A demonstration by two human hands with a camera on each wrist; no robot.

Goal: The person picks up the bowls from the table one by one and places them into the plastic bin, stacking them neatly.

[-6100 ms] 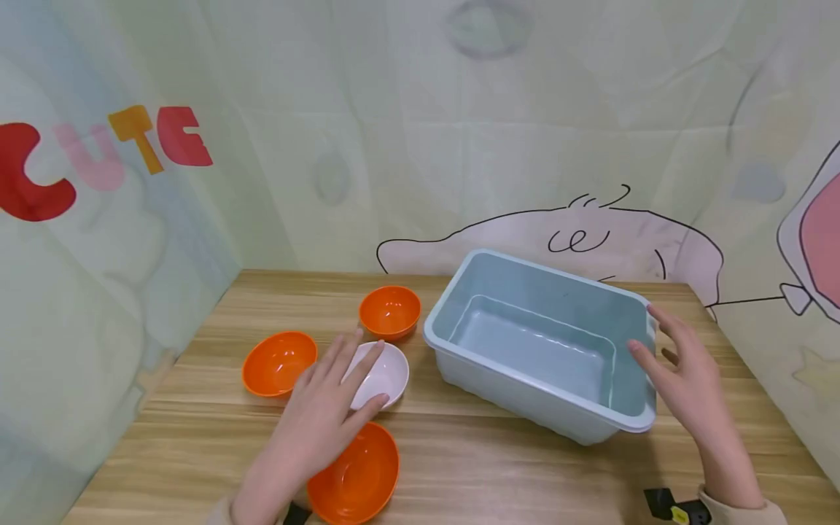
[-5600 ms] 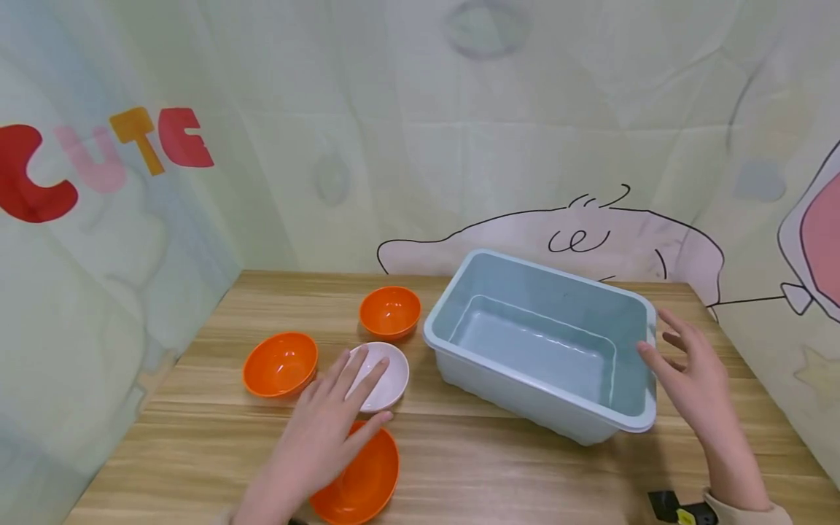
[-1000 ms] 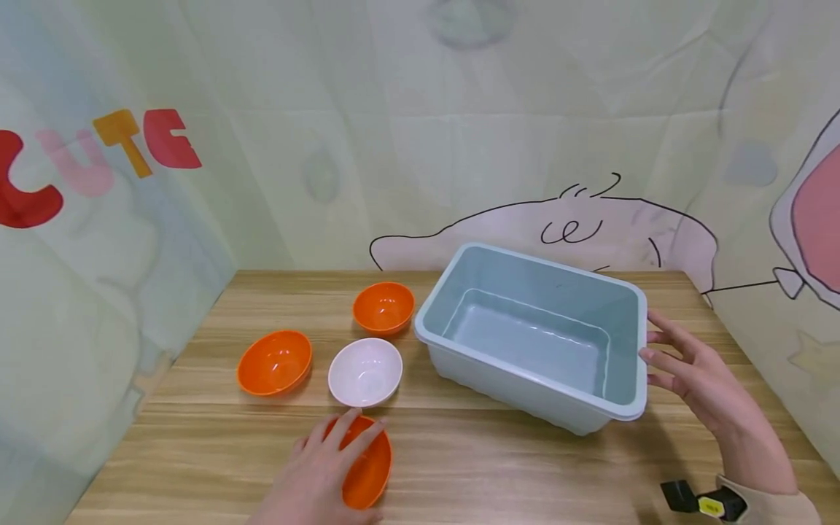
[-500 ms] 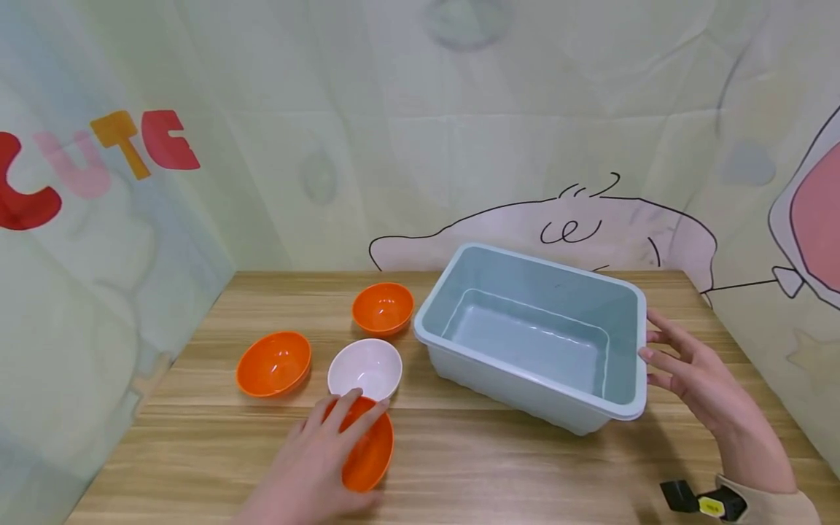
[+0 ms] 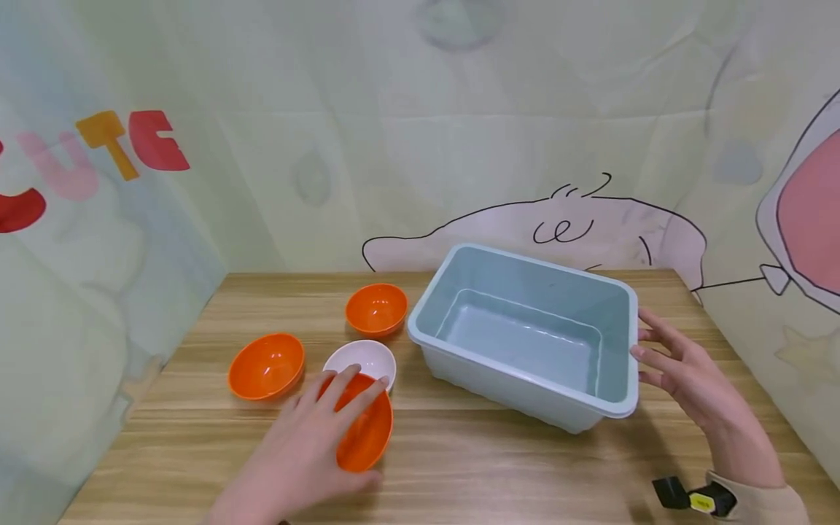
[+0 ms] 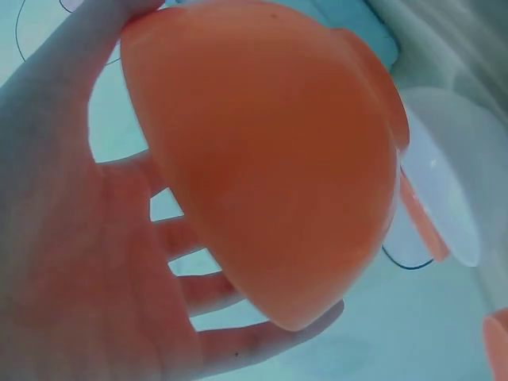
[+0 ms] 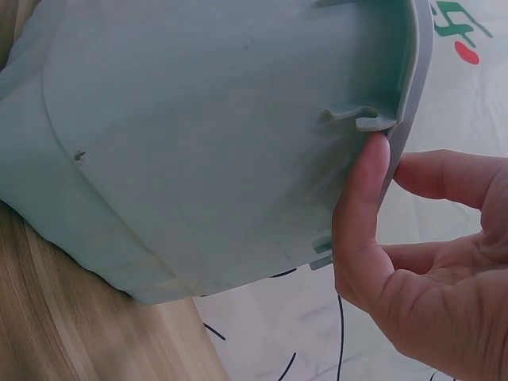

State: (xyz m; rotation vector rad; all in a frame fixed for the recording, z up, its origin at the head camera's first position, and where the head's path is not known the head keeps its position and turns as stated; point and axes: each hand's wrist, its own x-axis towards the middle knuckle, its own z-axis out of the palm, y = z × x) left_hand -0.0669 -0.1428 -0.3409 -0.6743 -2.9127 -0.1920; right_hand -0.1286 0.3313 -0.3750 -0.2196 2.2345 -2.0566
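My left hand (image 5: 298,445) grips an orange bowl (image 5: 367,430) at its rim, the fingers reaching over its inside. That bowl is tilted and covers the near part of a white bowl (image 5: 367,356). Up close in the left wrist view, the held bowl (image 6: 270,159) shows its outside; whether it touches the white bowl is hard to tell. At the right, my right hand (image 5: 689,379) holds the end rim of a pale blue plastic basin (image 5: 512,379). The right wrist view shows fingertips on both sides of that rim (image 7: 409,103).
Two more orange bowls stand on the wooden table (image 5: 184,452): one at the left (image 5: 265,367), another behind the white bowl (image 5: 377,310). The basin's inside holds nothing. A printed cloth (image 5: 295,131) hangs behind and beside the table.
Six seconds ago my left hand hovered over the white bowl; it now grips the nearest orange bowl. Over the last second that bowl moved forward, over the white one. My right hand took the basin's rim.
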